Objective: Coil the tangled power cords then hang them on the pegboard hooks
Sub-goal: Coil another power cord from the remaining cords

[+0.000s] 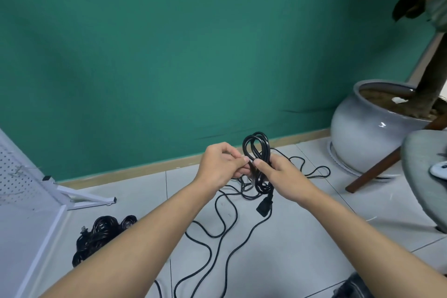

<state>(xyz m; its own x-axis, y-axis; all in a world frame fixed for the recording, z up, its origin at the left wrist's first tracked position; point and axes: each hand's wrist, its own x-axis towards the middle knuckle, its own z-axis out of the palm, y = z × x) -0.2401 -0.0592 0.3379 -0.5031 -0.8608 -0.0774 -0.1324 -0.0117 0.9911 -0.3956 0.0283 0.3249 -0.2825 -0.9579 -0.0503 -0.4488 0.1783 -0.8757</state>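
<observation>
A black power cord (257, 150) is partly wound into a small upright bundle in front of me. My right hand (284, 176) grips the bundle at its middle, thumb on the strands. My left hand (223, 164) pinches a strand of the same cord just left of the bundle. The cord's black socket plug (264, 205) hangs below my right hand. The rest of the cord (217, 230) trails in loose loops over the tiled floor. A white pegboard (17, 176) on a stand leans at the far left, with small hooks on it.
A heap of other black cords (101, 232) lies on the floor by the pegboard's foot (87, 198). A large grey plant pot (367, 128) stands at the right, beside a grey chair (425, 176) with a wooden leg. A green wall is behind.
</observation>
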